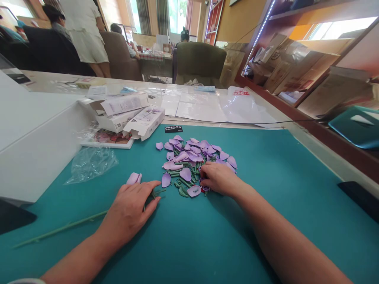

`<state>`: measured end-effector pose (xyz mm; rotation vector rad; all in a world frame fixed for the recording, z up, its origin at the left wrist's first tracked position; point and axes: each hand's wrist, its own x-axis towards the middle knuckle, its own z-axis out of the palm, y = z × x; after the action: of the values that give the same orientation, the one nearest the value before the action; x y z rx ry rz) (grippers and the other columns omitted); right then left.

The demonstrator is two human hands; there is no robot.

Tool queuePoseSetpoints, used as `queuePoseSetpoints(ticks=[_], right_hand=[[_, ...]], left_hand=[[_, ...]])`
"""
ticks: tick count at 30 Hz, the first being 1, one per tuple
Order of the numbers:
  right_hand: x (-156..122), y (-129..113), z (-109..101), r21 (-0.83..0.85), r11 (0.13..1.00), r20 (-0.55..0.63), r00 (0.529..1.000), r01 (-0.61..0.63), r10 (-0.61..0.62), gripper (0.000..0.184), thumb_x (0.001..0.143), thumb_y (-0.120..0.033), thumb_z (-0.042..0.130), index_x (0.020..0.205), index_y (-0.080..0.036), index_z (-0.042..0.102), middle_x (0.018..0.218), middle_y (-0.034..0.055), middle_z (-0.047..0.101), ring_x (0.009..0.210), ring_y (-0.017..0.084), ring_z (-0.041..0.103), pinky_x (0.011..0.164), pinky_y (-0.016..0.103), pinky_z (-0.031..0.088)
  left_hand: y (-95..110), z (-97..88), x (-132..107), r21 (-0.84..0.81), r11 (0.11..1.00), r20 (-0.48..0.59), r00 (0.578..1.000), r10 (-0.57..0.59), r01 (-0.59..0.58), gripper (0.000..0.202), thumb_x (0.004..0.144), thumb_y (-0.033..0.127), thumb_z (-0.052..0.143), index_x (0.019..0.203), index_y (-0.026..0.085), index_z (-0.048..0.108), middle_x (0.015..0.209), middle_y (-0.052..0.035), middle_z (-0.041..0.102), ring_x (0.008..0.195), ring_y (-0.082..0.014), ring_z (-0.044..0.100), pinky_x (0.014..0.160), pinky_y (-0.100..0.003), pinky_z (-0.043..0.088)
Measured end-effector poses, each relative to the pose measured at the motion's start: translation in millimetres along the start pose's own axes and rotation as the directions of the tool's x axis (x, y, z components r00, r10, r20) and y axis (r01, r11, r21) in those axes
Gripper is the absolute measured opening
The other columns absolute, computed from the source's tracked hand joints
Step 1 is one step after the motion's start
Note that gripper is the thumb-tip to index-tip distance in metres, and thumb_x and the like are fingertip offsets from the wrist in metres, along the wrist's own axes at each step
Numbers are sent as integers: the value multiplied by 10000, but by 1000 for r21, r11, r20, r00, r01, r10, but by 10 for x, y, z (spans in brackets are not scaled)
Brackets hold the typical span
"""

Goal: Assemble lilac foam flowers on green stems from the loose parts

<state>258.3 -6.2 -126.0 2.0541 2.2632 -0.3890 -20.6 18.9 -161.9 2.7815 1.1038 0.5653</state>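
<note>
stem (65, 228) mid hid under L hand (130, 209) | R fingers (205, 174) tips buried in petals (192, 152)

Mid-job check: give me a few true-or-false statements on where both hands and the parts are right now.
1. The right hand is at the pile of purple petals. True.
2. The left hand lies palm down on a green stem. True.
3. The green stem stands upright. False: it lies flat on the teal mat.
4. A clear plastic bag lies left of the pile. True.
5. The left hand is pinching a petal. False: a loose petal lies on the mat just beyond it.
</note>
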Motion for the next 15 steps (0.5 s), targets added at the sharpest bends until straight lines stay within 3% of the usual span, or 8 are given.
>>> queuePoseSetpoints(ticks=[6, 10, 13, 15], right_hand=[[-35, -2, -24, 51, 998, -24, 999, 26, -25, 85, 767, -217, 678, 812, -185, 613, 964, 57, 635, 867, 186, 574, 623, 257, 333], [-61, -30, -47, 128, 991, -32, 999, 46, -42, 110, 752, -173, 680, 785, -195, 578, 814, 5, 633, 758, 150, 552, 580, 245, 311], [-42, -26, -50, 318, 948, -72, 997, 16, 7, 116, 758, -153, 658, 755, -204, 554, 701, -34, 600, 655, 122, 521, 557, 230, 324], [-15, -13, -37, 515, 857, -110, 992, 9, 56, 105, 750, -151, 646, 740, -204, 556, 691, -36, 593, 650, 119, 523, 572, 228, 360]], left_hand=[[-3, 1, 11, 13, 1000, 8, 1000, 18, -18, 325, 943, 384, 397, 1188, 221, 535, 946, -46, 713, 870, -240, 648, 801, -379, 408], [10, -8, 11, 19, 1000, 22, 1000, 15, -15, 330, 950, 378, 383, 1200, 219, 527, 964, -53, 706, 884, -238, 640, 820, -383, 402], [25, -21, 5, 12, 1000, 53, 999, 6, -7, 330, 952, 364, 381, 1218, 219, 514, 992, -57, 693, 914, -237, 626, 849, -388, 389], [29, -32, 1, 6, 1000, 88, 996, -3, 2, 344, 945, 356, 400, 1243, 217, 499, 1012, -59, 684, 942, -239, 615, 875, -393, 379]])
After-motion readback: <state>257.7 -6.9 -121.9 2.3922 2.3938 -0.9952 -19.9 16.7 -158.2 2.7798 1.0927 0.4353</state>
